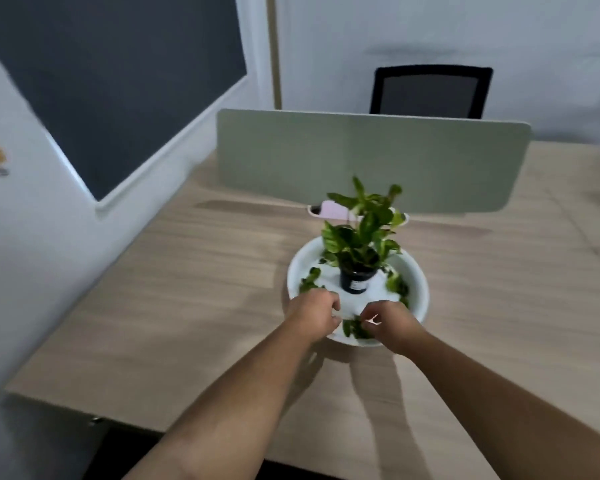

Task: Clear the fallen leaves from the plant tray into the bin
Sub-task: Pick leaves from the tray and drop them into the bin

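A round white plant tray (417, 271) sits mid-table with a leafy green plant (362, 223) in a black pot (356, 279) at its centre. Loose green leaves lie in the tray at the left (309, 280), the right (398, 285) and the near rim (353, 328). My left hand (314, 313) hovers over the tray's near left rim, fingers curled; whether it holds a leaf is hidden. My right hand (390, 323) is at the near rim with its fingertips pinched on the near leaves. A white bin with a pink lining (328, 210) stands behind the plant, partly hidden.
The wooden desk (194, 289) carries a grey-green divider panel (371, 161) across its back. A black chair (430, 91) stands beyond the divider. A white wall with a dark board (111, 81) runs along the left. The desk's near edge is at bottom left.
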The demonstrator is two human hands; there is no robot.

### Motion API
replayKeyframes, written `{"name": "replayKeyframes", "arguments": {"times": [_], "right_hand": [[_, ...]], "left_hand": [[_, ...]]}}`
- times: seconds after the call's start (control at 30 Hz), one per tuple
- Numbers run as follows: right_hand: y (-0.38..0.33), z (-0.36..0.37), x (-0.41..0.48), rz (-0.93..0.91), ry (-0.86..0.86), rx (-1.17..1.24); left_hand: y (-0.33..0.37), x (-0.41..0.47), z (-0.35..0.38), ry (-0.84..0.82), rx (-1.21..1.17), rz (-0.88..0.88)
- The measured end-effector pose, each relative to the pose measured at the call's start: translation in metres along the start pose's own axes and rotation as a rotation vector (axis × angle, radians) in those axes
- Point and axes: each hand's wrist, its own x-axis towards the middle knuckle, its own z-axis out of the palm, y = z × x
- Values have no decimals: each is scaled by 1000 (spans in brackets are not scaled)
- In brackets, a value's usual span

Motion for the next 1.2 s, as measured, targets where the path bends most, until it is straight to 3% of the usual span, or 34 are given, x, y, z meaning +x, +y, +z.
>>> {"name": "replayKeyframes", "arguments": {"times": [0.17,0.4,0.67,0.83,1.0,1.2], "right_hand": [[44,-10,15,54,-18,-104],[48,0,35,28,-107,-235],[48,8,47,64,-131,-128],[46,-6,45,90,6,44],[18,-11,42,26,81,129],[-63,18,40,-135,3,148]], "left_hand": [[25,25,36,-100,95,8],[33,41,61,-70,53,-13],[30,47,70,0,-173,-29],[22,50,58,82,-341,-88],[9,37,32,164,-410,-103],[-46,-13,-16,290,-368,-187]]}}
